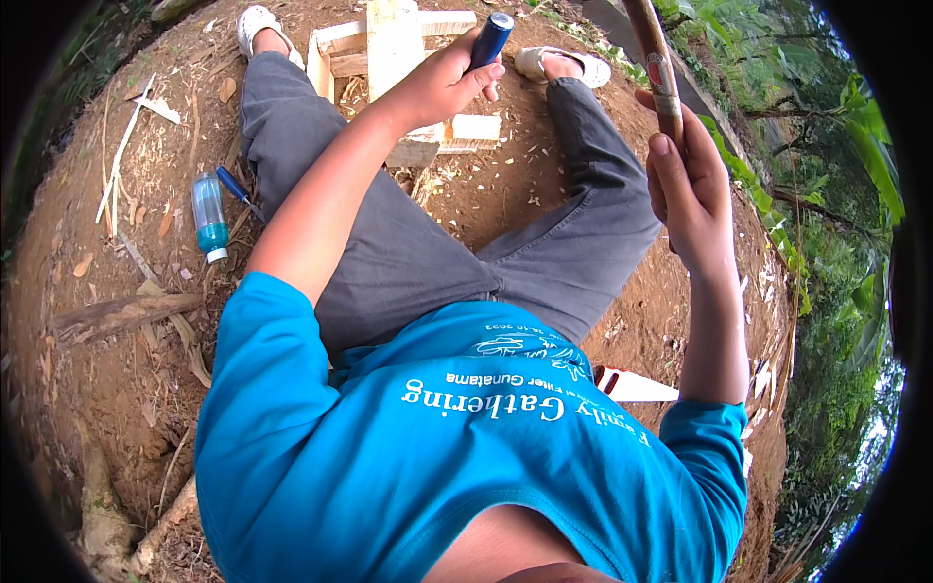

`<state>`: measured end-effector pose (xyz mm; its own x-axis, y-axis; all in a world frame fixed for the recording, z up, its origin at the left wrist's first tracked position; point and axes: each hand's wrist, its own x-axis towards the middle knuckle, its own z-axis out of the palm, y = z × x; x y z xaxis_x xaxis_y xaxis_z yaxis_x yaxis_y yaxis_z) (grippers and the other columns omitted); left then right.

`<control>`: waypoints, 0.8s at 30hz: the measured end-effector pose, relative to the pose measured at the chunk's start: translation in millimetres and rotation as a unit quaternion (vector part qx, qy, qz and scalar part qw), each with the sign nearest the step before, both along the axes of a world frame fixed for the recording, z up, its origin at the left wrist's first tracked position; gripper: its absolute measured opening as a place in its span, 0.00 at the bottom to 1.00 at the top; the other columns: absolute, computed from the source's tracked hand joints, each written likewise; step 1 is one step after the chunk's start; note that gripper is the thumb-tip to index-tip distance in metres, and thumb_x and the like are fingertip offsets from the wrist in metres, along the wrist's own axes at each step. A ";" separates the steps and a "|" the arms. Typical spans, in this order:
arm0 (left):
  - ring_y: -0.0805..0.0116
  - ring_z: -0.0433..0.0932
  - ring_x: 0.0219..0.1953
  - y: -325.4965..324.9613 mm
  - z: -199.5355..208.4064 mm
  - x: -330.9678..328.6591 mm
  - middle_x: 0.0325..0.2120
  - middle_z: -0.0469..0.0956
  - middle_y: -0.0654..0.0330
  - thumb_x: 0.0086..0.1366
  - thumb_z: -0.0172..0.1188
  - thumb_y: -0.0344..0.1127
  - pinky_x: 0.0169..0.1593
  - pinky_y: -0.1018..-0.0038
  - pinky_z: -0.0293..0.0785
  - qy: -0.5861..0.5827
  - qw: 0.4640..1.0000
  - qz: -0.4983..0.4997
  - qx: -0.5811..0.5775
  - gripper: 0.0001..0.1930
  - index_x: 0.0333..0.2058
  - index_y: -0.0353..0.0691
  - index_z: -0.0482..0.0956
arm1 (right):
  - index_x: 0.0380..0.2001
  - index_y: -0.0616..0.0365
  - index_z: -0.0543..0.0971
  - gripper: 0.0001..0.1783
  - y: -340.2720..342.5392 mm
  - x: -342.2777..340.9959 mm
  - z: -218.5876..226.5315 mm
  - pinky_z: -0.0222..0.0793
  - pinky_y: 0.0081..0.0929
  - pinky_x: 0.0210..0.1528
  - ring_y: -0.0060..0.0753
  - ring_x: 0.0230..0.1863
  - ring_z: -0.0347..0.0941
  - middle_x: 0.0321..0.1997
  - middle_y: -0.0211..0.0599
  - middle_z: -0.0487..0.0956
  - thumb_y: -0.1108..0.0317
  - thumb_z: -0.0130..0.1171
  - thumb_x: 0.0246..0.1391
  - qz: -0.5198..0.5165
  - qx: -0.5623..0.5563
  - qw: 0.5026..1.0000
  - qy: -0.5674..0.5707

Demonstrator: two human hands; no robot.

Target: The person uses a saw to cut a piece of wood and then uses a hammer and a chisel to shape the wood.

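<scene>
My left hand [442, 85] is wrapped round the upright handle of a blue-handled chisel [491, 44] with a metal cap on its end. The chisel's blade is hidden below the fist. Beneath that hand lies a pale wooden plank [392, 53], joined with other cut pieces into a frame. A notched block [471, 131] shows just under the wrist. Raised at the right, my right hand [690, 175] grips the brown wooden handle of a hammer [661, 73]. Its head is beyond the top edge of the picture.
On the dirt at left lie a clear and teal bottle [209, 219] and a second blue-handled tool [233, 185]. A branch [121, 316] and wood strips are strewn nearby. A saw-like blade [637, 387] shows beside my right hip. Green plants [826, 194] border the right side.
</scene>
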<state>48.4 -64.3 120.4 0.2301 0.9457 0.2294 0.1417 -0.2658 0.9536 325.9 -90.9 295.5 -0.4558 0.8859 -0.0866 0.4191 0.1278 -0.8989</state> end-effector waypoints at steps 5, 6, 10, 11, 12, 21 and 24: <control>0.71 0.81 0.39 0.3 -2.4 2.0 0.32 0.78 0.62 0.79 0.50 0.43 0.52 0.67 0.73 -0.004 1.000 -0.006 -0.012 0.12 0.47 0.40 0.69 | 0.68 0.59 0.68 0.24 -11.3 -0.1 -9.5 0.43 0.11 0.20 0.05 0.18 0.51 0.22 0.11 0.62 0.62 0.50 0.75 -0.006 -0.002 1.000 0.005; 0.71 0.81 0.39 0.0 -2.6 2.0 0.32 0.78 0.62 0.79 0.50 0.43 0.52 0.67 0.73 -0.001 1.000 -0.006 -0.008 0.12 0.47 0.40 0.69 | 0.68 0.59 0.68 0.24 -13.8 -0.8 -9.7 0.43 0.11 0.20 0.05 0.18 0.52 0.22 0.11 0.62 0.62 0.50 0.75 -0.003 -0.002 1.000 -0.001; 0.70 0.82 0.38 -3.9 3.0 3.6 0.34 0.77 0.61 0.79 0.50 0.41 0.51 0.69 0.73 -0.006 1.000 0.001 -0.006 0.10 0.47 0.40 0.69 | 0.68 0.58 0.68 0.24 -18.7 1.1 -5.8 0.44 0.11 0.20 0.05 0.18 0.52 0.23 0.12 0.63 0.62 0.50 0.75 -0.008 0.011 1.000 0.004; 0.70 0.82 0.38 -3.1 -2.2 1.4 0.35 0.76 0.61 0.79 0.50 0.41 0.51 0.69 0.74 -0.006 1.000 -0.002 -0.005 0.10 0.47 0.40 0.69 | 0.68 0.58 0.68 0.24 -19.9 0.5 -2.9 0.44 0.11 0.20 0.05 0.18 0.52 0.23 0.12 0.63 0.62 0.50 0.75 -0.012 0.016 1.000 0.009; 0.70 0.82 0.38 -2.4 -5.6 -1.4 0.36 0.76 0.61 0.79 0.50 0.40 0.51 0.69 0.74 -0.006 1.000 -0.004 -0.003 0.10 0.47 0.40 0.69 | 0.68 0.58 0.69 0.24 -20.9 -1.8 0.6 0.44 0.11 0.20 0.05 0.18 0.52 0.22 0.12 0.63 0.61 0.50 0.75 -0.018 0.023 0.999 0.018; 0.69 0.83 0.40 -1.6 -13.5 -1.3 0.37 0.76 0.60 0.79 0.51 0.42 0.51 0.68 0.75 -0.030 0.999 -0.006 0.024 0.12 0.47 0.38 0.68 | 0.65 0.61 0.72 0.22 -26.8 0.1 4.6 0.57 0.13 0.33 0.08 0.32 0.60 0.35 0.17 0.71 0.63 0.53 0.74 0.000 0.020 0.999 0.031; 0.69 0.83 0.40 -0.9 -14.5 -3.1 0.36 0.76 0.61 0.79 0.51 0.42 0.51 0.68 0.75 -0.031 0.999 -0.005 0.036 0.12 0.47 0.39 0.68 | 0.67 0.60 0.69 0.23 -26.7 -4.7 7.2 0.49 0.12 0.25 0.06 0.22 0.54 0.26 0.14 0.65 0.62 0.50 0.75 0.002 0.044 0.998 0.048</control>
<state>45.3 -65.2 105.9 0.2229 0.9237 0.3116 0.0791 -0.3357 0.9386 321.2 -117.6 302.7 -0.4624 0.8860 0.0348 0.3312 0.2090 -0.9201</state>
